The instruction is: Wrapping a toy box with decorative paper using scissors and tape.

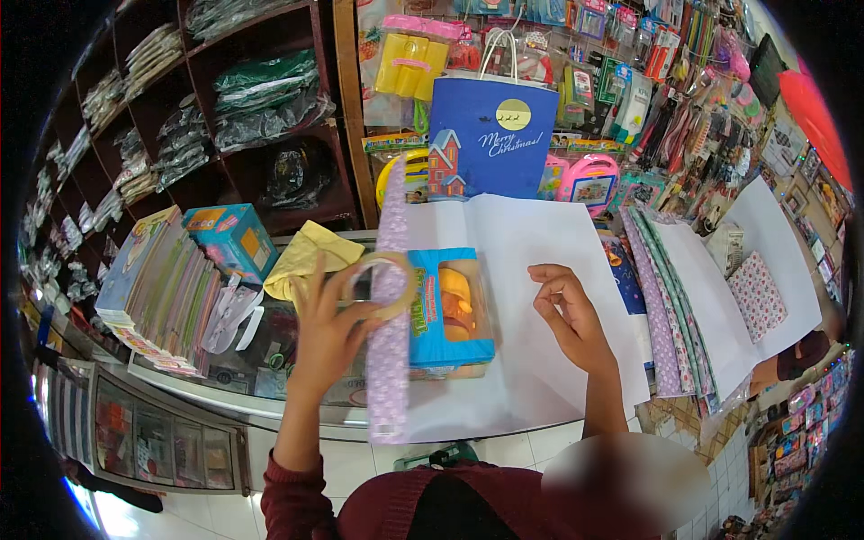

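My left hand point(334, 324) holds a roll of adhesive tape point(405, 290) by its rim, over the folded purple edge of a patterned wrapping paper sheet. The purple folded strip point(388, 391) runs along the left side of a boxed toy point(418, 307) with a blue frame and a clear window showing an orange and brown figure. Beneath the box the sheet's white side point(540, 233) lies spread on the glass counter. My right hand point(570, 317) is raised over the white paper to the right of the box, its fingers curled and apart, holding nothing.
A blue Christmas paper bag point(486, 169) stands behind the sheet. At left are a yellow cloth point(310, 253), a blue box point(233, 239) and a row of books point(165, 290). More wrapping paper point(655, 304) lies at right, near another person's arm point(776, 368). Below is the glass counter's edge point(256, 408).
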`<state>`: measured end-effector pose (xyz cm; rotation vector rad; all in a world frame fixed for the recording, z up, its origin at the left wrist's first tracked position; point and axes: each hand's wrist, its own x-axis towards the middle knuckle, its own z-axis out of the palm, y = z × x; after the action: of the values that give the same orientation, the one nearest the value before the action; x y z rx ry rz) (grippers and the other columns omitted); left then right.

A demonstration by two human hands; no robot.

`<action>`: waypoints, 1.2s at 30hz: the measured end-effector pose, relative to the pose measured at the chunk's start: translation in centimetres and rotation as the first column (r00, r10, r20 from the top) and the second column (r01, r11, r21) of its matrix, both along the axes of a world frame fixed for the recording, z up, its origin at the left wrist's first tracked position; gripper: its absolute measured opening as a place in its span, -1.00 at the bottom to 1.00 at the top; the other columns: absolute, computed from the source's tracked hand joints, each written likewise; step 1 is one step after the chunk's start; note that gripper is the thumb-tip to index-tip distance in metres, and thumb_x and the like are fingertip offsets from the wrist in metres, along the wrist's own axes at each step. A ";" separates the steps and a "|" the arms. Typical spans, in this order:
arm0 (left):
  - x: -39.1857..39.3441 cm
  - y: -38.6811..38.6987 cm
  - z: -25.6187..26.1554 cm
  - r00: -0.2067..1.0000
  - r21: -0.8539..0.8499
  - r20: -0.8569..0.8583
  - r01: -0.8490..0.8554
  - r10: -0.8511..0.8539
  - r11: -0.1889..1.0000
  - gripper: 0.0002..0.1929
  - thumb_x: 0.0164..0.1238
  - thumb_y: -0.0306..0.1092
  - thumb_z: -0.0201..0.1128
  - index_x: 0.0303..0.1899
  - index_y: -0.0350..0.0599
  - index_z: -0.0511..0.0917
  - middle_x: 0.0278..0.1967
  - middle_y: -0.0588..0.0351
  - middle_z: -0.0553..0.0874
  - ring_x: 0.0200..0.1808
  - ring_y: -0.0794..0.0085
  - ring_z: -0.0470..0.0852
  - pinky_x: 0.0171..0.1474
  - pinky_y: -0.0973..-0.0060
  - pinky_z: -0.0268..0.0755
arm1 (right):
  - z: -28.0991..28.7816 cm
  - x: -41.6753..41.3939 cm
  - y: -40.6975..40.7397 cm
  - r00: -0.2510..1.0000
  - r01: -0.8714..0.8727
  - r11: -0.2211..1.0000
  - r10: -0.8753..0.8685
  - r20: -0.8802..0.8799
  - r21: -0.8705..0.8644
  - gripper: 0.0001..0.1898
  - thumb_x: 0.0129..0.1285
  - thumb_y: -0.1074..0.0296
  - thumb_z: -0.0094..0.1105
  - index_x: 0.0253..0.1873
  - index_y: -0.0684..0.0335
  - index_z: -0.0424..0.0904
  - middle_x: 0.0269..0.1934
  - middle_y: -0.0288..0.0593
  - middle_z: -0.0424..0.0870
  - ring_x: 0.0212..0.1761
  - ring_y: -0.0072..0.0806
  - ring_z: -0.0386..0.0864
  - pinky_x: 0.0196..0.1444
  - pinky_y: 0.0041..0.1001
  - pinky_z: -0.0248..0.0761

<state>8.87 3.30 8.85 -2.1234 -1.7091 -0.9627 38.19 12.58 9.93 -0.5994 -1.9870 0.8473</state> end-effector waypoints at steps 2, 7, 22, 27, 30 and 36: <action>-1.4 -1.5 -1.1 0.996 0.019 -0.010 -0.091 0.092 0.996 -0.84 -0.04 -0.27 0.31 -0.36 0.02 0.61 0.13 0.13 0.37 0.32 -0.04 0.04 0.23 -0.23 -0.28 | 0.1 -0.2 0.2 1.000 0.000 1.000 0.001 0.010 -0.014 -0.91 0.24 0.53 -0.03 -0.19 0.26 0.30 0.04 -0.04 0.34 0.10 -0.34 0.34 0.02 -0.43 0.31; -4.9 -5.6 -4.9 0.882 -0.012 0.052 -0.468 0.468 0.884 -0.85 -0.01 -0.31 0.31 -0.35 -0.01 0.59 0.13 0.11 0.37 0.32 -0.05 0.04 0.22 -0.25 -0.32 | 0.4 -1.3 0.7 0.998 -0.052 0.999 0.052 0.038 0.003 -0.92 0.24 0.53 -0.03 -0.19 0.26 0.30 0.05 -0.04 0.33 0.11 -0.33 0.34 0.01 -0.43 0.31; -9.6 -6.1 -9.6 0.722 -0.031 -0.010 -0.691 0.692 0.722 -0.85 0.17 -0.28 0.17 -0.30 -0.11 0.58 0.04 0.04 0.42 0.25 0.03 0.17 0.25 -0.19 -0.29 | 0.2 -2.0 0.5 0.997 -0.061 0.997 0.063 0.036 -0.041 -0.92 0.24 0.53 -0.03 -0.20 0.24 0.31 0.04 -0.07 0.34 0.15 -0.32 0.31 0.06 -0.39 0.28; -7.6 -2.3 -7.8 0.844 -0.013 0.011 -0.536 0.537 0.844 -0.74 0.13 -0.11 0.20 -0.48 -0.13 0.59 -0.29 0.00 0.54 -0.03 0.11 0.42 0.21 -0.08 -0.09 | 0.0 -5.2 1.3 0.923 -0.370 0.893 0.324 -0.206 -0.256 -0.96 0.29 0.50 -0.09 -0.18 0.24 0.31 0.06 -0.11 0.32 0.14 -0.41 0.29 0.06 -0.43 0.29; -8.2 -1.3 -7.4 0.874 -0.253 0.135 -0.425 0.467 0.869 -0.67 0.03 -0.08 0.29 -0.54 -0.19 0.53 -0.50 0.08 0.56 -0.31 0.26 0.53 0.06 0.17 0.18 | -3.5 -8.6 2.4 0.876 -0.454 0.859 0.382 -0.294 -0.237 -0.95 0.31 0.48 -0.11 -0.16 0.24 0.31 0.05 -0.14 0.30 0.14 -0.47 0.28 0.06 -0.48 0.29; -9.2 -0.5 -4.8 0.680 -0.551 0.671 0.192 0.294 0.812 -0.73 0.21 -0.24 0.12 -0.43 -0.33 0.53 -0.48 0.21 0.55 -0.44 0.59 0.44 -0.33 0.66 0.28 | -3.0 -9.2 2.5 0.879 -0.476 0.784 0.407 -0.247 -0.399 -0.94 0.31 0.43 -0.10 -0.19 0.25 0.35 0.05 -0.14 0.30 0.15 -0.47 0.26 0.12 -0.48 0.23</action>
<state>-0.35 2.78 4.07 -2.1136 -2.7661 -1.6023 28.97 15.03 6.92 -0.2994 -1.8208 1.6299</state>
